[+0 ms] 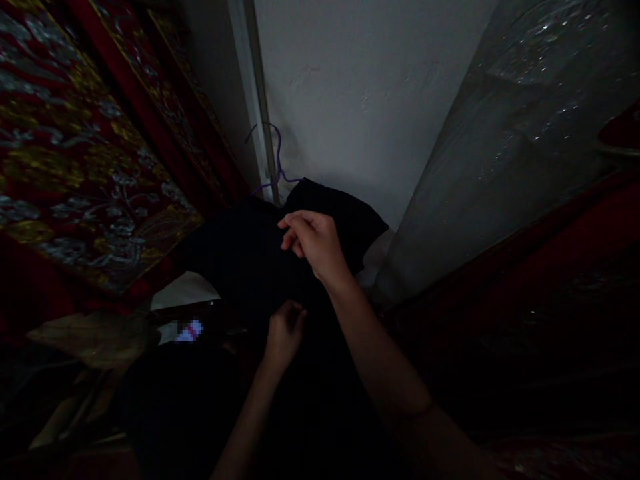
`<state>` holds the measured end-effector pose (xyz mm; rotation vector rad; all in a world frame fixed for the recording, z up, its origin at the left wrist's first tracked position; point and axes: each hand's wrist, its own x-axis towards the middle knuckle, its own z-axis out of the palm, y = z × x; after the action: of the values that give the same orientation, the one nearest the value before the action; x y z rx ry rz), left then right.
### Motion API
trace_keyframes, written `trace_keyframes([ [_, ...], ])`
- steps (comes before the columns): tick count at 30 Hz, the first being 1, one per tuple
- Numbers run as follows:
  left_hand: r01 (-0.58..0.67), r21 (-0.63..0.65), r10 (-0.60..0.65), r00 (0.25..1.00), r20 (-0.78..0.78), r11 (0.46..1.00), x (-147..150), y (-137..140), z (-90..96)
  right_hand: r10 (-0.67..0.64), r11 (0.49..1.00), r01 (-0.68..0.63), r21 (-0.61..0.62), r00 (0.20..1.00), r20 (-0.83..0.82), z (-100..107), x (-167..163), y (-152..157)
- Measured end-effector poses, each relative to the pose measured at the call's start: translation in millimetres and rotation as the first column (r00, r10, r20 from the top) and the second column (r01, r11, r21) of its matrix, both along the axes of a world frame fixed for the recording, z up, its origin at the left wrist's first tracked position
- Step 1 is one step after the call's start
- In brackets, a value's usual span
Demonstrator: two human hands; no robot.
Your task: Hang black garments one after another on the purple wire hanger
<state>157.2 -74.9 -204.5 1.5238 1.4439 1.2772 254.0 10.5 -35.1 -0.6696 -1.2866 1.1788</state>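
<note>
- Both the right hand [311,241] and the left hand [286,333] are over a dark garment [340,208], the right nearer its shoulders, the left lower down.
- Right hand: half open, fingers bent and loosely gathered; whether a fold of cloth sits between the fingertips cannot be told.
- Left hand: curled more tightly, thumb close to the bent fingers; whether it pinches the dark fabric cannot be told either.
- The garment is on a purple hanger [279,157], against or just in front of a pale wall [360,100]; the hook crosses a narrow upright strip [249,73], but whether it hangs from it is unclear.
- Judging by the hands' placing, the step in hand is handling the front of the garment while it is on the hanger.
- A next move here would call for a light touch, since limp cloth likely swings or slips on so thin a hanger, and for clearance from the red embroidered cloth [115,133] beside it.
</note>
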Motion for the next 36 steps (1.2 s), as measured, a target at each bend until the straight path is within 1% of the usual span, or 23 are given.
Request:
trace_keyframes([
  [1,0.035,0.001,-0.035,0.999,-0.014,0.999,-5,3,15.9,-0.014,1.0,0.014,-0.002,1.0,-0.008,-4,2,-5],
  [2,0.047,0.04,-0.046,0.998,-0.035,0.998,-10,6,34.6,-0.021,1.0,0.021,-0.009,1.0,-0.009,-8,3,-10],
  [3,0.023,0.123,-0.017,0.999,-0.052,0.992,-15,10,55.5,-0.025,1.0,0.025,-0.013,1.0,-0.006,-11,5,-13],
  [4,-0.024,0.234,0.036,0.998,-0.047,0.972,-20,13,77.4,-0.028,1.0,0.028,-0.011,1.0,0.0,-13,6,-15],
  [5,-0.084,0.363,0.1,0.995,-0.024,0.928,-24,18,99.3,-0.03,1.0,0.03,-0.001,1.0,0.008,-13,6,-17],
  [6,-0.116,0.469,0.145,0.989,-0.026,0.875,-28,23,119.8,-0.033,0.999,0.033,0.014,0.999,0.011,-11,6,-18],
  [7,-0.121,0.546,0.174,0.984,-0.048,0.829,-31,28,137.9,-0.037,0.999,0.037,0.031,0.999,0.008,-9,5,-19],
  [8,-0.088,0.585,0.176,0.98,-0.094,0.806,-33,33,152.9,-0.043,0.998,0.043,0.046,0.999,-0.001,-7,4,-21],
  [9,-0.051,0.604,0.172,0.975,-0.143,0.795,-34,38,164.6,-0.051,0.997,0.052,0.056,0.999,-0.017,-5,3,-22],
  [11,0.013,0.608,0.165,0.957,-0.237,0.794,-33,45,178.6,-0.078,0.995,0.081,0.058,0.995,-0.054,-3,1,-25],
  [13,0.024,0.625,0.204,0.935,-0.291,0.78,-29,48,183.4,-0.114,0.991,0.119,0.064,0.991,-0.073,-7,-1,-25],
  [16,0.01,0.69,0.291,0.902,-0.319,0.724,-24,46,182.6,-0.165,0.979,0.173,0.108,0.983,-0.082,-22,-7,-19],
  [17,0.01,0.705,0.305,0.897,-0.32,0.71,-23,45,181.7,-0.174,0.977,0.183,0.108,0.981,-0.087,-26,-9,-16],
  [19,0.004,0.713,0.305,0.902,-0.306,0.701,-23,42,180.6,-0.182,0.978,0.19,0.081,0.978,-0.102,-30,-13,-12],
  [20,-0.002,0.708,0.292,0.912,-0.289,0.706,-24,40,180.8,-0.183,0.979,0.191,0.07,0.977,-0.111,-29,-13,-12],
  [22,0.003,0.677,0.232,0.938,-0.256,0.736,-26,36,183.5,-0.184,0.976,0.196,0.09,0.975,-0.127,-21,-11,-16],
  [25,0.055,0.614,0.137,0.955,-0.262,0.787,-29,30,192.1,-0.172,0.963,0.193,0.187,0.977,-0.123,-4,-3,-27],
  [26,0.067,0.609,0.136,0.95,-0.281,0.79,-29,28,194.8,-0.164,0.96,0.184,0.213,0.981,-0.108,0,-1,-30],
  [27,0.066,0.62,0.157,0.942,-0.298,0.782,-28,28,196.7,-0.159,0.957,0.175,0.23,0.983,-0.087,3,0,-32],
  [29,0.034,0.676,0.24,0.921,-0.308,0.736,-25,29,197.3,-0.168,0.952,0.177,0.251,0.984,-0.054,3,-3,-32],
  [31,-0.017,0.737,0.317,0.909,-0.27,0.676,-22,31,194.5,-0.218,0.941,0.221,0.256,0.975,-0.04,-6,-10,-26],
  [34,-0.15,0.788,0.381,0.918,-0.114,0.597,-23,34,191.7,-0.259,0.945,0.25,0.213,0.966,0.015,-35,-21,-14],
  [36,-0.299,0.784,0.429,0.902,0.047,0.543,-39,35,193.6,-0.23,0.967,0.216,0.137,0.968,0.095,-60,-24,-12],
])
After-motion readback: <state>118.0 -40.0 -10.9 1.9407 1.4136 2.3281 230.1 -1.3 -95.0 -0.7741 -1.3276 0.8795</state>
